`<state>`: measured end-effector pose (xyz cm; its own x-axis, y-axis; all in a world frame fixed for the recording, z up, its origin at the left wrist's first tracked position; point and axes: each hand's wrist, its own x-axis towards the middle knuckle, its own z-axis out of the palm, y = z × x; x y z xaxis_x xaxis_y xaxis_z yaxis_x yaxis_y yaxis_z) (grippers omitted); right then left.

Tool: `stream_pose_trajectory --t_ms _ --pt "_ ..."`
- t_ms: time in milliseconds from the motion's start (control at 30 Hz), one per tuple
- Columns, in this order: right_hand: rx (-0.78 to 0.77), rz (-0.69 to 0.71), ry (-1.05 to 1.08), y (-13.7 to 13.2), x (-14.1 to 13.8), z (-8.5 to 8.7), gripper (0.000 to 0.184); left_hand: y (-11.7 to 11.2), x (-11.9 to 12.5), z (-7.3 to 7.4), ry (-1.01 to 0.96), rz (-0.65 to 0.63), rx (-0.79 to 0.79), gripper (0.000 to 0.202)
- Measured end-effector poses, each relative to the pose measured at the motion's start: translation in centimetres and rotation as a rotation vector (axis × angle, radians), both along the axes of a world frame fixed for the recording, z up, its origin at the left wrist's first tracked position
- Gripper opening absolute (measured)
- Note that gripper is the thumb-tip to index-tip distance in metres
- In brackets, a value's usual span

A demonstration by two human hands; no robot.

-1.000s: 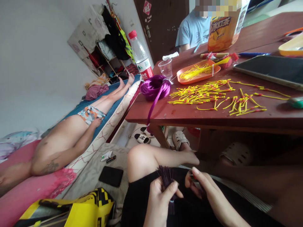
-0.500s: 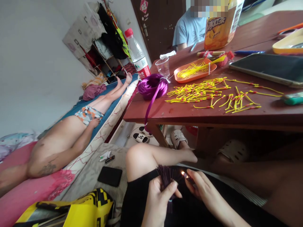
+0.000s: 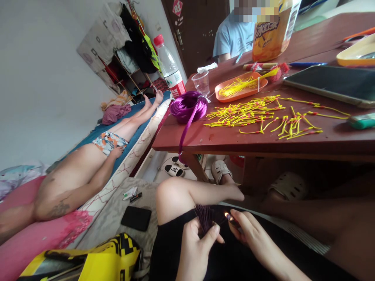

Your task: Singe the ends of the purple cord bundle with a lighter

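Note:
Over my lap, my left hand (image 3: pixel 202 238) is closed round a bundle of dark purple cords (image 3: pixel 205 216), whose loose ends fan out above the fingers. Just to the right, my right hand (image 3: pixel 244 228) grips a lighter (image 3: pixel 231 219), mostly hidden by the fingers. A small flame burns at its tip, a short gap away from the cord ends. On the table above lie a coil of bright purple cord (image 3: pixel 189 107), its tail hanging over the edge, and a spread of short knotted yellow cords (image 3: pixel 249 111) with red beads or knots.
The red-brown table (image 3: pixel 222 141) also bears an orange tray (image 3: pixel 259 89) with yellow cords, a plastic cup (image 3: pixel 201 82), two bottles, a phone (image 3: pixel 336 82) and a green object (image 3: pixel 361 121). One person lies on the bed at left; another sits behind the table. A black phone (image 3: pixel 136 217) rests beside my lap.
Both hands stay in nearly the same place, the left still round the cords. The lighter's flame still burns, its shape slightly different.

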<state>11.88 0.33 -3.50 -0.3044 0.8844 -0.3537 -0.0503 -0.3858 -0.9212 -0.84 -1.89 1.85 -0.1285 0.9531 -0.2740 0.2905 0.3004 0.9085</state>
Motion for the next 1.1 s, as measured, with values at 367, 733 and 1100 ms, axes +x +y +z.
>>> stream_pose_trajectory --t_ms 367,733,1100 --pt "0.029 -0.044 0.143 0.4 0.2 1.0 0.044 0.2 -0.1 0.2 0.027 0.007 0.008 0.018" --pt "0.094 -0.030 0.204 0.9 -0.2 0.5 0.023 0.1 0.6 -0.1 -0.294 0.237 0.007 0.015" --pt "0.057 -0.033 0.286 0.2 -0.3 1.9 0.019 0.1 0.9 -0.2 -0.293 0.118 -0.058 0.019"
